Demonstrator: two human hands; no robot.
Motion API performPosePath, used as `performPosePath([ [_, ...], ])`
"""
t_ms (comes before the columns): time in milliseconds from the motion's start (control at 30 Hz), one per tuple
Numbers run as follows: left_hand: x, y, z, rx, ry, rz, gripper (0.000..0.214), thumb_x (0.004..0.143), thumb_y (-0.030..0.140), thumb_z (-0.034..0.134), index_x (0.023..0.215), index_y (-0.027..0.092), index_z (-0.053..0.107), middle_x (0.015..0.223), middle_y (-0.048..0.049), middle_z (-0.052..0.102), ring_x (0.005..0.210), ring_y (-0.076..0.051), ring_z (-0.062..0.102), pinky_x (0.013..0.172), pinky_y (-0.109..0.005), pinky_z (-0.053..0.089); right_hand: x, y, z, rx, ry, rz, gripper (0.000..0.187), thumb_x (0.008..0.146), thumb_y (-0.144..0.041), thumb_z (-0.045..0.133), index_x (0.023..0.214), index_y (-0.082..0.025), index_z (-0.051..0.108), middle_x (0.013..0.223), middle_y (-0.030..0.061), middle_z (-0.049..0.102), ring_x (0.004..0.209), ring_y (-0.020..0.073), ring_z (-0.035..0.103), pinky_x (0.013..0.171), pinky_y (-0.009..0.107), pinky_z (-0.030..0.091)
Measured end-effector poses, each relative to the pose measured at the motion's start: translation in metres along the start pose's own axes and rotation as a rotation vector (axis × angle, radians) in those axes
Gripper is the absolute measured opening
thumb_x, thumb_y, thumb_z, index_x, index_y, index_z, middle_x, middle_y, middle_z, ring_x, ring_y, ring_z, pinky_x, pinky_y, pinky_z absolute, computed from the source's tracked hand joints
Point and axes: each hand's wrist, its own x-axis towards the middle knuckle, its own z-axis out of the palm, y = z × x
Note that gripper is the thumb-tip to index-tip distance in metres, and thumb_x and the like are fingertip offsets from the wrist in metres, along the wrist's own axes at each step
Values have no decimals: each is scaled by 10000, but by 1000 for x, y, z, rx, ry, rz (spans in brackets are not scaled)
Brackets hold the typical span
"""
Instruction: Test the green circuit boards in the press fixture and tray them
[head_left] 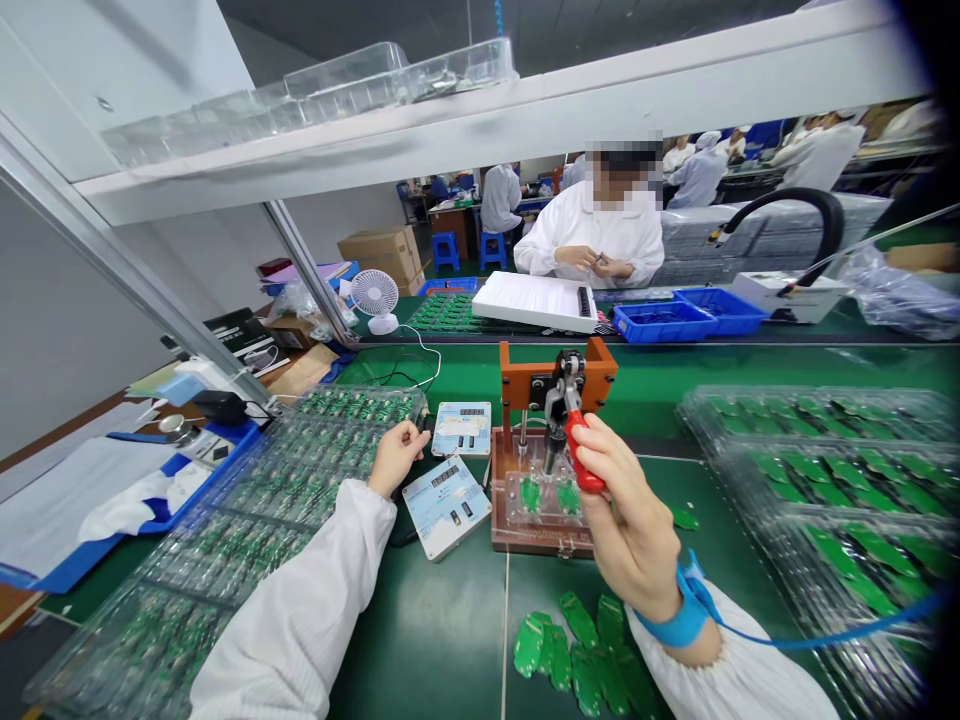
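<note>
Circuit boards, two that I can make out, sit beneath a clear plate in the clamp stand, which I take as the centre of my dial. From my distant seat I judge this round to be in hand rather than complete: the boards are seated, and the right hand has its fingers wrapped round the red handle, whose grip points downward. Whether the plunger bears fully on the plate I can't say, since the lever and the hand cover part of it. At nine o'clock the left hand is curled just beside two meter boxes; its fingertips are tucked away, so I cannot tell whether they pinch anything. I can't read the boxes' displays either, so they give me no verdict on the pair in the stand. At six o'clock a pile of loose boards lies on the green mat, outside any tray, and one stray board lies near the right wrist at about four o'clock; I reckon these as unfinished business, at least as far as sorting goes. Well-filled clear trays stand at three o'clock, and more loaded trays run from nine toward eight o'clock. Plenty of boards are therefore laid out in rows, though which side counts as done and which as left, I wouldn't swear to.
</note>
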Motion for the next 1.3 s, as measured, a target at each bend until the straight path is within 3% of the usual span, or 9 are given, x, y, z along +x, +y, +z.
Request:
performPosePath([
  [367, -1, 2, -1, 18, -3, 12, 425, 752, 490, 725, 622, 228, 417, 482, 43, 535, 466, -135, 526, 518, -238, 397, -1, 1, 0, -31, 21, 8, 592, 964, -47, 565, 1495, -306, 521, 1467, 67, 616, 1423, 308, 529, 1102, 560, 554],
  [567, 0, -2, -1, 29, -3, 13, 420, 757, 485, 723, 624, 229, 418, 489, 43, 535, 478, -139, 533, 527, -243, 401, 0, 1, 1, -8, 21, 2, 620, 948, -24, 582, 1496, -307, 519, 1490, 40, 597, 1449, 264, 502, 1158, 492, 521],
  [967, -1, -1, 0, 29, -3, 8, 419, 746, 502, 714, 627, 231, 418, 487, 39, 535, 475, -141, 529, 518, -244, 389, 0, 0, 0, -45, 19, 7, 562, 970, -86, 582, 1485, -304, 529, 1446, 74, 634, 1412, 317, 542, 1077, 551, 575],
  [1300, -1, -1, 1, 26, 9, 9, 419, 740, 500, 719, 625, 228, 422, 485, 45, 522, 474, -142, 536, 517, -241, 395, -2, 2, 1, -20, 30, 18, 572, 954, -61, 598, 1465, -313, 547, 1453, 58, 629, 1428, 302, 526, 1119, 543, 546],
])
